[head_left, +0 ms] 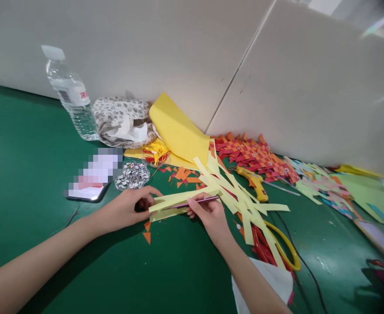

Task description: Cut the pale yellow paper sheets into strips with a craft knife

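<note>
My left hand [129,208] is closed on the left end of a folded pale yellow paper strip [174,199], with thumb and fingers at its edge. The strip's two layers stand apart there. In my right hand [210,216] is a slim purplish pen-like tool [209,199], pinched between thumb and fingers. Its thin end points left, between the strip's layers; its exact kind is hard to make out. Just right of this hand lies a loose pile of pale yellow strips [244,203]. Small orange paper scraps [147,238] lie below the strip.
Around the green table stand or lie a water bottle [72,98], phone [94,176], bag of googly eyes [132,175], patterned pouch [123,115], yellow sheet [179,128], yellow tassel [156,151], yellow glue gun [255,183], red-orange woven paper fish [251,152] and yellow-handled scissors [292,248].
</note>
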Demonstrator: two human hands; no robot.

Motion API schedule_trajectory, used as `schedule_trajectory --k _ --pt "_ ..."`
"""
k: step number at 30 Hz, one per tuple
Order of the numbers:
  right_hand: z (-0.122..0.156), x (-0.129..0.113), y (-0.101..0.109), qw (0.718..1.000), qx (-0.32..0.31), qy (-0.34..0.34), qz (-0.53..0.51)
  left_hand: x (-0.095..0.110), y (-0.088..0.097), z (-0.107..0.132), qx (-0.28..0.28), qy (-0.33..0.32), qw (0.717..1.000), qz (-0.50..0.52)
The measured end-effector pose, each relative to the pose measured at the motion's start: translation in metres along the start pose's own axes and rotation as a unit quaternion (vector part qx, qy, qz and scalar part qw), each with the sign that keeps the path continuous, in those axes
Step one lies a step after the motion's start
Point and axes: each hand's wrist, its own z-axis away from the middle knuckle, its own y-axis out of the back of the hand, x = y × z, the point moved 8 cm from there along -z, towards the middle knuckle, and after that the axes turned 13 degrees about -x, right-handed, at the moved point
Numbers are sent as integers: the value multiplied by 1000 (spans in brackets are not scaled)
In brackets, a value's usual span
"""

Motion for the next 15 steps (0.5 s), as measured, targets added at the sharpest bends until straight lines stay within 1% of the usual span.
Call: schedule_trajectory --k 6,10,12,15 --pt "2 -2 27 998 59 13 3 0 0 0 -2 0 1000 -8" --pt "6 -6 44 994 101 33 12 0 0 0 2 -4 1000 -3" --pt "8 -10 44 993 106 51 15 0 0 0 13 -7 1000 -3" --pt "9 -12 32 995 83 63 2 -2 0 -1 39 -13 999 -4"
